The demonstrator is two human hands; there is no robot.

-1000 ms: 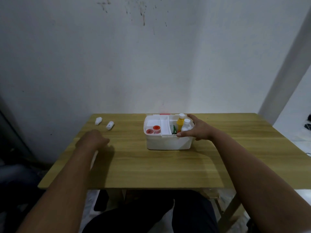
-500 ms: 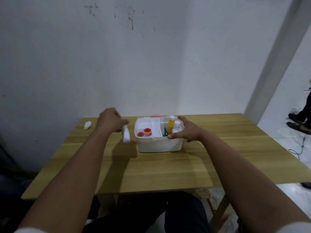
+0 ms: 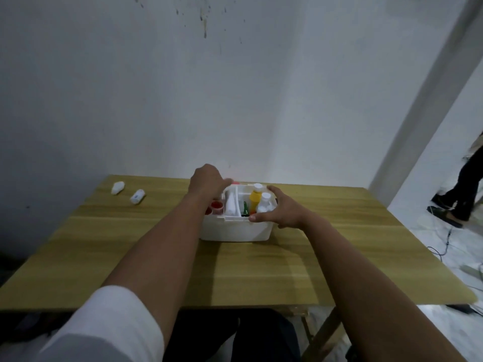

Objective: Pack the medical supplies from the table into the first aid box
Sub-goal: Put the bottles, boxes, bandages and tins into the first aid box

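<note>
White plastic first aid box (image 3: 235,229) on wooden table (image 3: 235,270), set toward far edge, near the wall, lid off. Inside, right compartment: yellow bottle (image 3: 255,202) with white cap, upright; white bottle (image 3: 264,205) just beside it, upright; green item (image 3: 245,209) partly hidden behind divider. Middle compartment: white tube-shaped item (image 3: 231,206), lying lengthwise. Left compartment: red-capped small containers (image 3: 217,205), partly hidden by forearm.

Left hand (image 3: 207,180) above left rear of box, fingers curled downward over the rim; grip contents not discernible, cannot tell whether touching the white tube-shaped item. White sleeve (image 3: 104,330) visible at near end of left arm.

Right hand (image 3: 281,210) on right side of box, fingers spread and wrapped around the front right corner and rim, thumb along front edge, steadying the box.

Remaining on table, far left, well apart from box: two small white packets (image 3: 118,187) and (image 3: 137,196), near each other, not touching.

Background right: legs of second person (image 3: 462,194) on floor; cable (image 3: 444,244) on floor beside table.
</note>
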